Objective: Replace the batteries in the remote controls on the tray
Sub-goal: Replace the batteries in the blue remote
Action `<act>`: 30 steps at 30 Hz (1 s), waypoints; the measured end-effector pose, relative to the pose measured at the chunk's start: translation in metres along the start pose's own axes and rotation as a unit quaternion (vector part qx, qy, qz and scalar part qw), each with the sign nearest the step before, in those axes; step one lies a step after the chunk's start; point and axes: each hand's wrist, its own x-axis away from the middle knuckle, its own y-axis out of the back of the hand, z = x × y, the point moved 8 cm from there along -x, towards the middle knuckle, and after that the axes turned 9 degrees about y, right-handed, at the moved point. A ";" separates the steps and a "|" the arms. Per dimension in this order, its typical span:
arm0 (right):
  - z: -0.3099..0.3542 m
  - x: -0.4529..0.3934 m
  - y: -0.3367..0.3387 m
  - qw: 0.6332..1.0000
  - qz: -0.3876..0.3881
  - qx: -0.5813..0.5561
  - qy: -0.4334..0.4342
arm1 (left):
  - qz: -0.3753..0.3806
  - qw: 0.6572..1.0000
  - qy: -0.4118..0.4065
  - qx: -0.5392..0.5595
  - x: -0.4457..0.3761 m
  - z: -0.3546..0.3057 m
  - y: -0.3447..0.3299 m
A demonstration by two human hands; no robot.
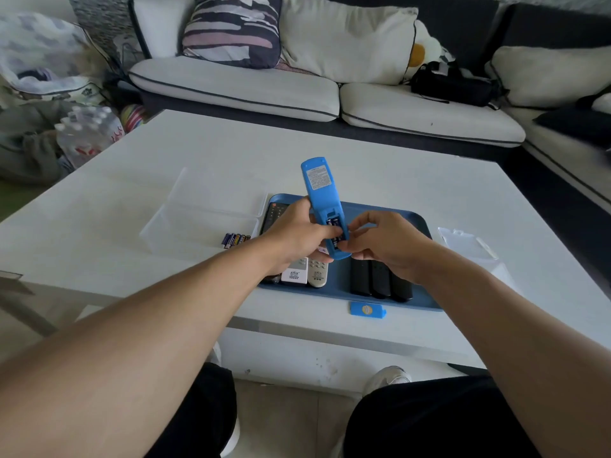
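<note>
My left hand [297, 238] grips a blue remote [319, 190] held back side up above the blue tray [416, 223]. Its battery compartment [334, 229] is uncovered and batteries show inside. The fingertips of my right hand [383, 241] pinch at that compartment; whether they hold a battery is hidden. The remote's blue cover [367, 309] lies on the white table in front of the tray. On the tray lie two light remotes [305, 272], several black remotes [380, 279] and another dark one [274, 213]. Loose batteries [235, 240] lie left of the tray.
A clear plastic box [201, 223] with its lid [218, 193] stands left of the tray on the white table [363, 166]. Another clear container [469, 246] sits at the right. A sofa [264, 84] with cushions runs behind the table. Bags and bottled water [87, 133] crowd the left.
</note>
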 end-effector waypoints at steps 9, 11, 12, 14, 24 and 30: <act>0.011 0.023 0.011 0.939 0.047 0.336 0.050 | -0.028 0.999 0.040 -0.016 -0.008 0.015 0.007; -0.008 0.034 0.001 0.888 0.127 0.441 0.027 | -0.022 0.999 0.043 -0.020 -0.005 0.017 0.007; -0.018 0.038 -0.003 0.866 0.143 0.479 0.020 | -0.018 0.999 0.044 -0.021 -0.004 0.017 0.006; -0.032 0.044 -0.008 0.837 0.130 0.532 0.013 | 0.000 0.999 0.047 -0.019 -0.002 0.019 0.004; -0.049 0.064 -0.037 0.693 0.129 0.701 0.107 | 0.036 0.986 0.119 0.110 0.006 0.025 0.010; -0.033 0.062 -0.049 0.723 0.096 0.665 0.159 | 0.012 0.971 0.163 0.173 0.013 0.028 0.016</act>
